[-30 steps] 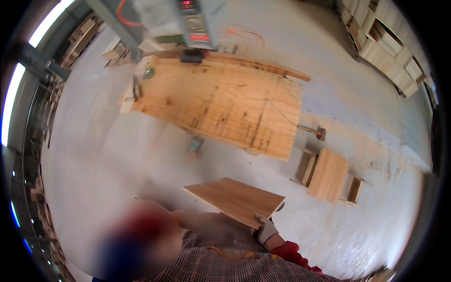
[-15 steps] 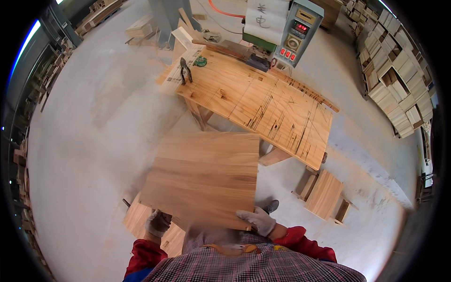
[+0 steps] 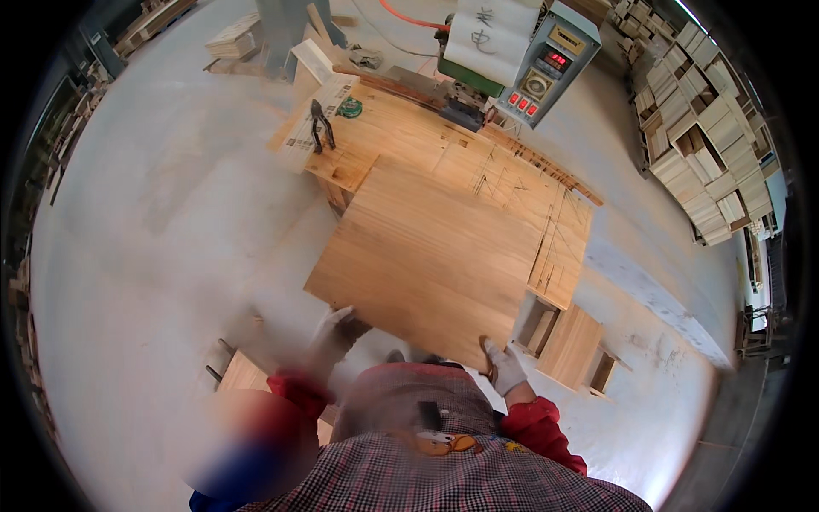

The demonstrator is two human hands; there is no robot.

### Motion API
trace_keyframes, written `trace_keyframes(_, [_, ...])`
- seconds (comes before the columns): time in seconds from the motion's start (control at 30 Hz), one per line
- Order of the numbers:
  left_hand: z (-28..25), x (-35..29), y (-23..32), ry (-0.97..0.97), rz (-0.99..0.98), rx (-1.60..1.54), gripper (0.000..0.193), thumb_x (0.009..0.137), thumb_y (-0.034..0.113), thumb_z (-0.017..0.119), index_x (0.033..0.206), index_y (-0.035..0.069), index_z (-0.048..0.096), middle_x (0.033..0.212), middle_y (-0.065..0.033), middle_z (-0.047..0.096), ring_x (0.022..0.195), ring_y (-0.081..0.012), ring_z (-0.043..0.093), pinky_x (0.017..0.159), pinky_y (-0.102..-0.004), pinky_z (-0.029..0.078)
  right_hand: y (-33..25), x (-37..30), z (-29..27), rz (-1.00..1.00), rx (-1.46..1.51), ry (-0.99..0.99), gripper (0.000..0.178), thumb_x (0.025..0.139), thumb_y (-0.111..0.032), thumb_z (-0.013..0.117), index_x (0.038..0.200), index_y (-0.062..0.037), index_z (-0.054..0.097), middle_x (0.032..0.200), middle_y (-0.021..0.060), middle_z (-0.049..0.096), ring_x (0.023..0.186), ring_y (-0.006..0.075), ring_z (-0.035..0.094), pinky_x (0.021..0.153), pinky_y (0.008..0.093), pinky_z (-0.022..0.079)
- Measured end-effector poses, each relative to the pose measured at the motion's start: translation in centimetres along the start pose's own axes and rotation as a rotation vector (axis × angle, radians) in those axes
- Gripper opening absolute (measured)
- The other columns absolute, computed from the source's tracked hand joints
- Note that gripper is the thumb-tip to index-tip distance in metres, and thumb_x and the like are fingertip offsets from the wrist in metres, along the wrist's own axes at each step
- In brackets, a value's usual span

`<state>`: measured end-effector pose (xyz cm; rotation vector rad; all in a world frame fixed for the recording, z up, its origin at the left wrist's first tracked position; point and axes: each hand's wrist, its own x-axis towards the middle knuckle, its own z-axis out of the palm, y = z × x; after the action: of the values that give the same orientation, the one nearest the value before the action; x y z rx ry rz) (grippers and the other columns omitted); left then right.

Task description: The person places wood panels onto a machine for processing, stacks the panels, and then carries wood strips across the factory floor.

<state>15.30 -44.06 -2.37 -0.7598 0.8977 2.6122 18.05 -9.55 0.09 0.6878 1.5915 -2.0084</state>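
Note:
A wide, flat wooden panel (image 3: 426, 256) lies tilted over the near part of a plywood-topped workbench (image 3: 563, 264), its near edge out past the bench. At the panel's near right corner, my gloved right hand (image 3: 505, 367) grips the edge, thumb on top. My gloved left hand (image 3: 337, 331), smeared by motion, is closed at the near left edge; its lower fingers are hidden or blurred. Pliers (image 3: 321, 128) and a green round object (image 3: 350, 107) rest at the bench's far left.
Behind the bench stands a machine with a grey control box (image 3: 550, 64) and red displays. More boards (image 3: 243, 371) are beside me at lower left. A small wooden piece like a drawer or stool (image 3: 570, 346) sits on the floor at right. Stacked wooden boxes (image 3: 708, 136) line the far right.
The panel has moved forward and right, turned clockwise, and now covers part of the bench top. Both hands have travelled with it. The lower-left boards are more exposed.

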Motion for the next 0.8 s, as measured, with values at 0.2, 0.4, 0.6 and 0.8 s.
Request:
trace_keyframes(0.2, [3.7,8.5,1.9,0.031,0.081,-0.042,0.046,0.083,0.015,0.055,0.124,0.014,0.035,0.108,-0.0082,0.054,0.092,-0.0254,0.058,0.078,-0.0401,0.050,-6.2,4.7,0.6,-0.348,-0.057,0.293,0.060,0.084,-0.021,0.060,0.131,0.0018,0.031,0.119,0.0139,0.049,0.110,0.0218,0.048,0.091,0.0328,0.041])
trace_keyframes(0.4, [8.1,12.3,3.6,0.216,0.178,0.136,0.038,0.085,0.020,0.053,0.119,0.013,0.039,0.104,-0.0098,0.056,0.087,-0.0257,0.060,0.073,-0.0391,0.051,-9.3,5.9,0.8,-0.627,-1.556,0.349,0.089,0.072,-0.045,0.066,0.137,-0.0033,0.024,0.136,0.0219,0.030,0.129,0.0346,0.025,0.105,0.0483,0.017])
trace_keyframes(0.6, [9.1,15.1,6.1,0.313,0.085,0.361,0.032,0.086,0.025,0.053,0.112,0.009,0.042,0.093,-0.0113,0.058,0.077,-0.0231,0.060,0.065,-0.0359,0.053,-11.7,11.2,0.0,-0.596,-1.588,0.254,0.097,0.065,-0.055,0.065,0.138,-0.0064,0.023,0.141,0.0203,0.025,0.132,0.0372,0.018,0.106,0.0526,0.008])
trace_keyframes(0.8, [11.0,17.3,9.1,0.406,0.069,0.457,0.031,0.087,0.027,0.053,0.108,0.008,0.041,0.080,-0.0112,0.057,0.062,-0.0226,0.059,0.054,-0.0348,0.053,-14.3,12.5,2.6,-0.571,-1.600,0.233,0.099,0.062,-0.052,0.069,0.136,-0.0032,0.025,0.140,0.0210,0.026,0.132,0.0371,0.018,0.106,0.0510,0.008])
